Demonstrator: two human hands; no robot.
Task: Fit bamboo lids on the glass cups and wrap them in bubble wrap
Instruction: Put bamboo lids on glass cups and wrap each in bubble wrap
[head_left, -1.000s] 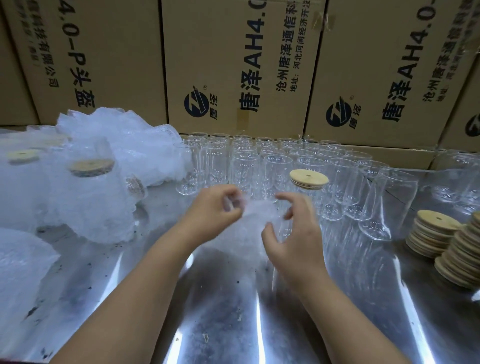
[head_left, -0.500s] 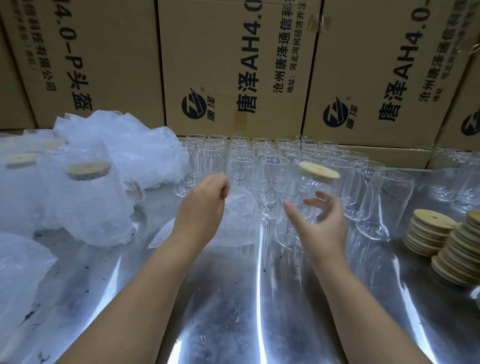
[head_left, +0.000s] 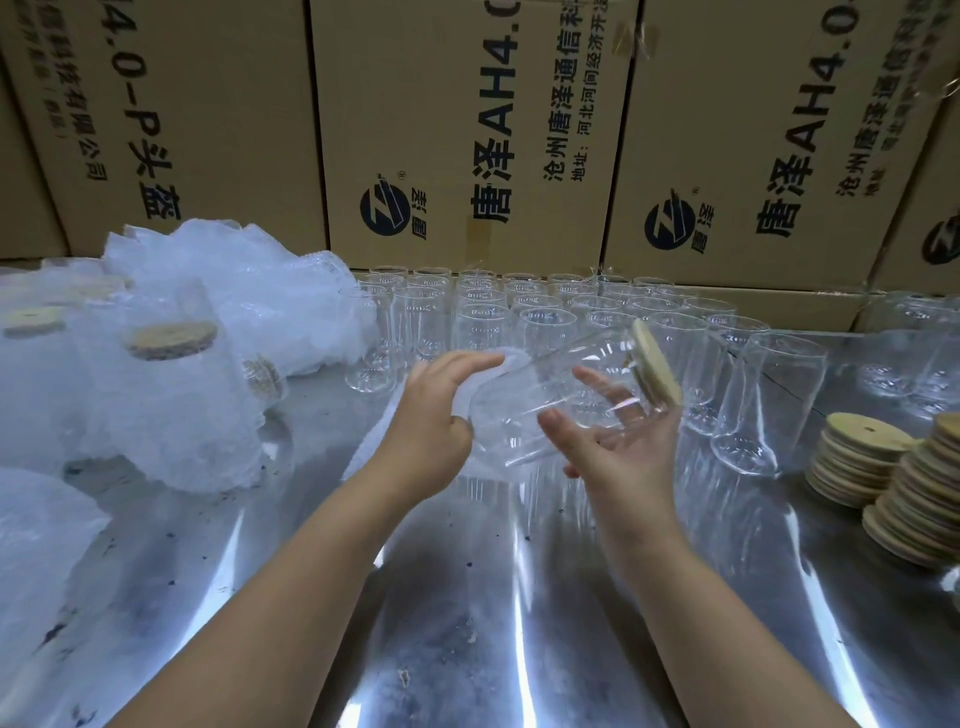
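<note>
A clear glass cup (head_left: 550, 395) with a bamboo lid (head_left: 657, 364) lies tilted almost on its side above the metal table (head_left: 467, 597), lid to the right. My right hand (head_left: 618, 452) is under it, palm up with fingers spread, and the cup rests on them. My left hand (head_left: 431, 415) is at the cup's base and holds a sheet of bubble wrap (head_left: 374, 441) between fingers and thumb. The sheet hangs behind that hand down to the table.
Several bare glass cups (head_left: 483, 322) stand in rows behind my hands. Two stacks of bamboo lids (head_left: 857, 457) sit at the right. Wrapped lidded cups (head_left: 171, 405) and a bubble wrap heap (head_left: 249, 291) fill the left. Cardboard boxes (head_left: 467, 130) wall the back.
The lidded cup stood upright a second ago; my right hand has tipped it over to the left onto its fingers. My left hand lifted the bubble wrap toward the cup's base.
</note>
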